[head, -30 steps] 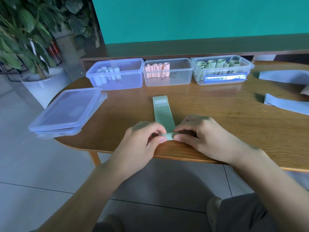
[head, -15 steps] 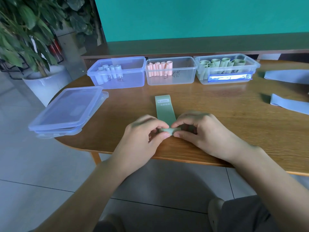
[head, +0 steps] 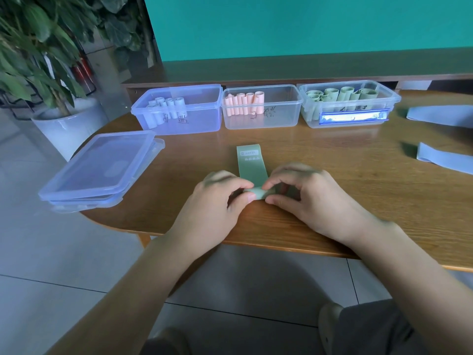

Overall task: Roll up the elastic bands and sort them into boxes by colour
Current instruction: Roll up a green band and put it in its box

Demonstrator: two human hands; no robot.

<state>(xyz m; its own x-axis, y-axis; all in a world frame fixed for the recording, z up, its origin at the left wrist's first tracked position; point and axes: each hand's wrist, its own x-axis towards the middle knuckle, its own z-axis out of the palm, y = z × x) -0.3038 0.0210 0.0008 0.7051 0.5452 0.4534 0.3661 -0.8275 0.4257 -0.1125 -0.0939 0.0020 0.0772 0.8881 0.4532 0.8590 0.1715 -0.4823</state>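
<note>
A green elastic band [head: 250,163] lies flat on the wooden table [head: 358,201], its near end wound into a small roll. My left hand [head: 217,201] and my right hand [head: 304,198] pinch that roll from either side with thumbs and fingertips. At the back stand three open boxes: a blue-tinted box [head: 202,124] holding pale blue rolls, a clear box [head: 279,119] holding pink rolls, and a clear box [head: 384,101] holding green rolls.
Two stacked box lids [head: 102,167] overhang the table's left edge. Two flat blue bands [head: 445,162] lie at the right. A potted plant [head: 58,124] stands on the floor to the left. A low shelf runs behind the boxes.
Both hands have rolled the green band further away from me. The flat part of the band is shorter and the roll is thicker.
</note>
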